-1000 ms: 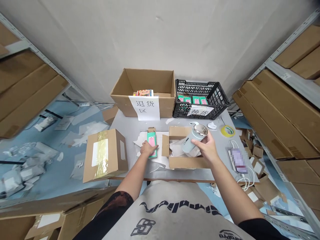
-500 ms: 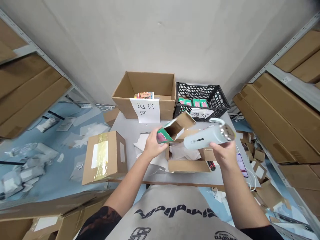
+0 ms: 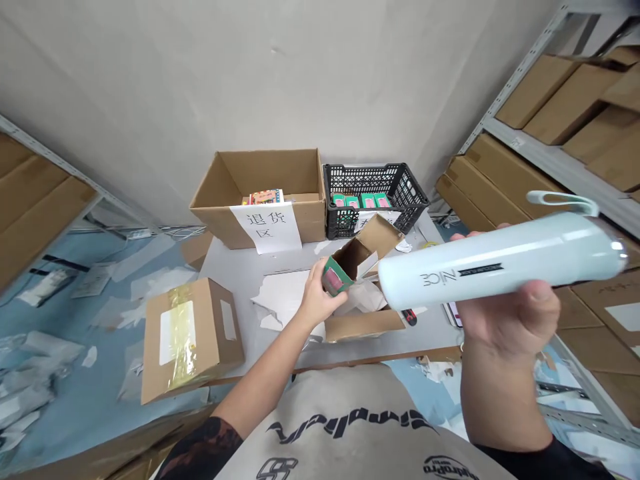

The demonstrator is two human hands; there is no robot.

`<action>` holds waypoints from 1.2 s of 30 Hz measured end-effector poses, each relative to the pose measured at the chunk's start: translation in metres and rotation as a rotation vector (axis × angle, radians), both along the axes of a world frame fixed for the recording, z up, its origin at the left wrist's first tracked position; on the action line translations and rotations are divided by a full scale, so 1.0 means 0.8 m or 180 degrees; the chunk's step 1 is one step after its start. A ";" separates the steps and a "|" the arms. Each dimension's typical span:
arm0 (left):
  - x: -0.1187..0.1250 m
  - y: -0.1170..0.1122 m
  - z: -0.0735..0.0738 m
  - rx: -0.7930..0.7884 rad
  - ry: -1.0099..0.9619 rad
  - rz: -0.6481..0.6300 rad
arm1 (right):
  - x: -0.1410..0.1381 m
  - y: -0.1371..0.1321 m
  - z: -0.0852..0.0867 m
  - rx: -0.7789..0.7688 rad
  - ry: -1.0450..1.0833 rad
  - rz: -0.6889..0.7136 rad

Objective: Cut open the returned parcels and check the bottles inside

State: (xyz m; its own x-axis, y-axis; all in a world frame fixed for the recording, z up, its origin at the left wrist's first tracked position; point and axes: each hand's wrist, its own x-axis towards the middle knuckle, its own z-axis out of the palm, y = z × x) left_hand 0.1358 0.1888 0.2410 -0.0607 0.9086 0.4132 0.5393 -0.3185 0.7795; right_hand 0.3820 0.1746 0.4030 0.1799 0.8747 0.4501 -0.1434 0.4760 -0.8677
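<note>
Carefully, I'm holding the pale blue bottle [image 3: 500, 263] in my right fingers [image 3: 537, 300] and the small green box [image 3: 334, 280] in my left fingers [image 3: 317, 277] above the worktop [image 3: 240, 273], where a loose grip could drop either.

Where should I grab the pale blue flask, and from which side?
Around the middle of the pale blue flask, from underneath, like your right hand now: it's a long smooth cylinder lying nearly level, with the carry loop on top near one end.
</note>
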 end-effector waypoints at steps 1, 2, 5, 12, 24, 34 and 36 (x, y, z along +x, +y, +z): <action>0.003 0.001 -0.001 -0.0017 -0.0037 -0.0013 | -0.007 0.001 -0.001 0.0004 -0.0013 -0.0038; 0.007 0.001 -0.002 -0.0035 -0.0056 -0.0040 | -0.013 0.003 -0.003 0.0023 -0.0021 -0.0083; 0.014 0.000 -0.002 -0.0097 -0.0031 -0.0135 | -0.022 0.014 -0.009 0.0219 0.0015 -0.0348; 0.022 -0.007 0.006 0.0254 0.0307 0.0079 | -0.019 0.032 -0.019 0.0532 0.0147 -0.0707; 0.015 0.001 0.014 0.0768 0.0739 0.1041 | 0.001 0.028 -0.065 0.0575 0.0339 -0.0793; 0.023 0.010 0.008 0.0666 0.0899 0.0932 | 0.005 0.032 -0.082 0.0076 -0.0076 -0.0460; 0.027 0.010 0.009 0.0683 0.0840 0.0899 | 0.001 0.034 -0.088 0.0047 -0.0063 -0.0382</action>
State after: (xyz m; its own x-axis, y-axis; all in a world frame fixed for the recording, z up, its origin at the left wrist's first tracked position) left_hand 0.1574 0.1972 0.2481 -0.1615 0.7634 0.6255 0.8002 -0.2696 0.5357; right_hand 0.3826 0.2015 0.3328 0.2740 0.8406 0.4672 -0.0674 0.5014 -0.8626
